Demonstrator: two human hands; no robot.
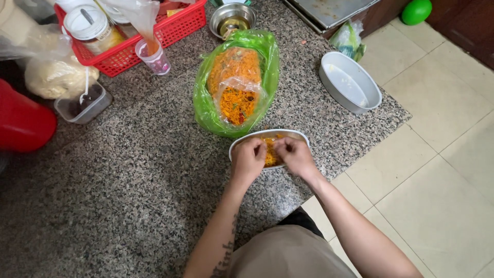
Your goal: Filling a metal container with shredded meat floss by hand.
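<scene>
Both hands are curled tight, fingers bent in, pinching at the orange shredded food point(271, 151) inside a shallow oval metal dish point(303, 136). The left hand point(249, 158) and the right hand point(296, 156) sit knuckle to knuckle over the near half of the dish, each closed on a bit of the shreds, which looks like a way of pressing or spreading the food while keeping it inside the rim. The dish sits at the near edge of the speckled granite counter point(128, 175), close to the person's body, so the arms reach it with elbows bent.

Just beyond the dish lies a green plastic bag point(206, 108), its mouth turned toward the dish and folded open on a clear inner bag of the same orange shreds point(235, 85); lying that way it can be reached in one short move. Right of the green bag, near the counter's corner, a second oval dish point(350, 82), empty and pale inside, rests apart. Beyond the green bag stands a small round steel bowl point(232, 19). Left of the bag are a small clear cup point(154, 57), a red basket point(170, 31) of jars, and a grey tub with a spoon point(82, 102).
</scene>
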